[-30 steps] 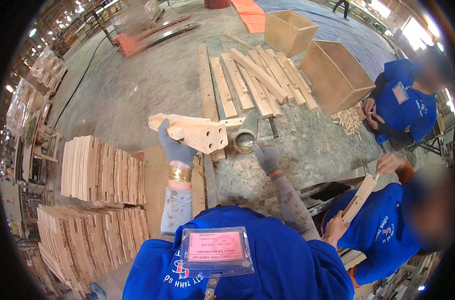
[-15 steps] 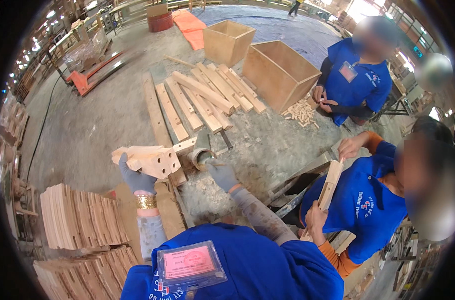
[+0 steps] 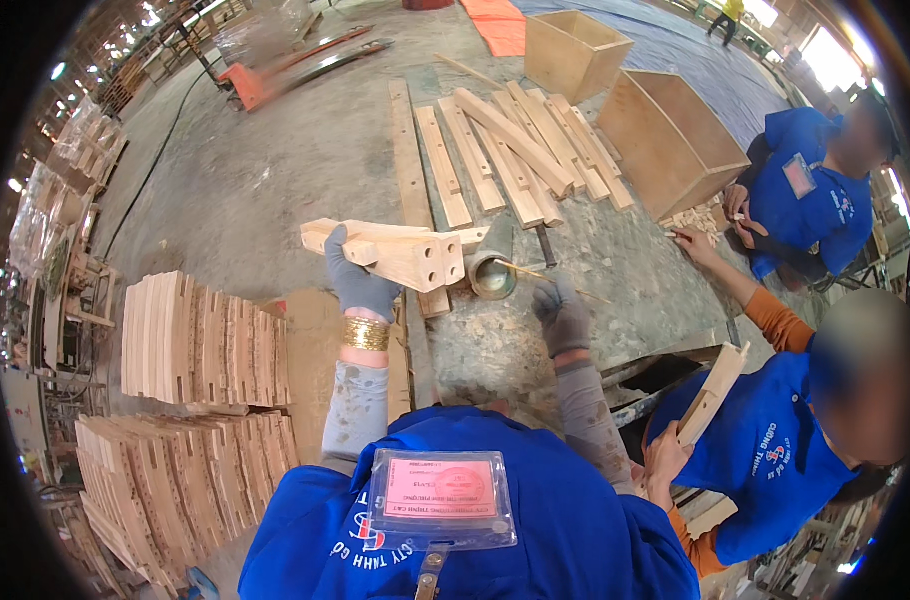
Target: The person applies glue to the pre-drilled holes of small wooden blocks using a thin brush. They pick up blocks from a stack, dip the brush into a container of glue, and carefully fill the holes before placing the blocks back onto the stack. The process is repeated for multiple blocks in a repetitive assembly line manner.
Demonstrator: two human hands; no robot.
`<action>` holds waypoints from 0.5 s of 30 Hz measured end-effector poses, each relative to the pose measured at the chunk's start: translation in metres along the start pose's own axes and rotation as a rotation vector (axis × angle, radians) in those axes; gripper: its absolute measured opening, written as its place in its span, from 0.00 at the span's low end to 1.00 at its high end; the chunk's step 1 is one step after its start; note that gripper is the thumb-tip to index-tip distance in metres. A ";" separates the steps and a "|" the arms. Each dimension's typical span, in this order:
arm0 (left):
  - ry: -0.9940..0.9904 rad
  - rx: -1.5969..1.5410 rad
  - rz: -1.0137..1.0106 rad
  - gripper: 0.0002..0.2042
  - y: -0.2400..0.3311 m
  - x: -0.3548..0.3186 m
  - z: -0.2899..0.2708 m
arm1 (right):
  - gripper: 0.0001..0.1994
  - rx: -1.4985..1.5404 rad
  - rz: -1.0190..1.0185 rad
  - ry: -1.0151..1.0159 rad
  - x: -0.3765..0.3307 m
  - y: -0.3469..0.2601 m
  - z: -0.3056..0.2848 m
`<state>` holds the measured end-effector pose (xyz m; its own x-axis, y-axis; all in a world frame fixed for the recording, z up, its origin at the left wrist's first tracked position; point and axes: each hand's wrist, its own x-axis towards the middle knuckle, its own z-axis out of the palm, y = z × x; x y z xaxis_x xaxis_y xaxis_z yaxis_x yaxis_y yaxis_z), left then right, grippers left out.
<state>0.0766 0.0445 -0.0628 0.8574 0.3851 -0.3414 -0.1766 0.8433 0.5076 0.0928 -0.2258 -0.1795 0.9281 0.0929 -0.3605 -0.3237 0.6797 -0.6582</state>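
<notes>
My gloved left hand (image 3: 360, 282) is closed around a bundle of pale wooden pieces (image 3: 407, 262), whose nearest end has several drilled holes. Just right of that end, a grey cylindrical pot (image 3: 493, 278) lies with its round mouth toward me. A thin wooden stick (image 3: 523, 271) is pinched in my gloved right hand (image 3: 563, 315). Its left tip lies at the pot's mouth; whether it is inside, I cannot tell. Beyond the pot is a dark narrow metal tool (image 3: 546, 246).
Several wooden bars (image 3: 495, 165) lie ahead, near two plywood boxes (image 3: 665, 140). Stacked wooden parts (image 3: 205, 345) stand at left. At right, a co-worker (image 3: 755, 440) holds a wooden piece (image 3: 713, 393) and reaches toward small dowels (image 3: 697, 222); another person (image 3: 810, 200) sits beyond. An orange pallet jack (image 3: 250, 85) stands far left.
The view has turned, shifting the scene rightward. My right hand has drawn back from the pot, showing more of the stick. The near co-worker's hand has left the wooden piece for the dowels.
</notes>
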 end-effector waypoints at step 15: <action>-0.025 -0.074 -0.030 0.24 -0.009 0.009 -0.004 | 0.07 -0.576 -0.645 -0.197 -0.110 -0.078 0.128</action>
<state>0.0842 0.0414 -0.0735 0.8744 0.3504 -0.3356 -0.1850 0.8802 0.4370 0.0393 -0.1961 -0.0034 0.9594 -0.0216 0.2811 0.2805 0.1761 -0.9436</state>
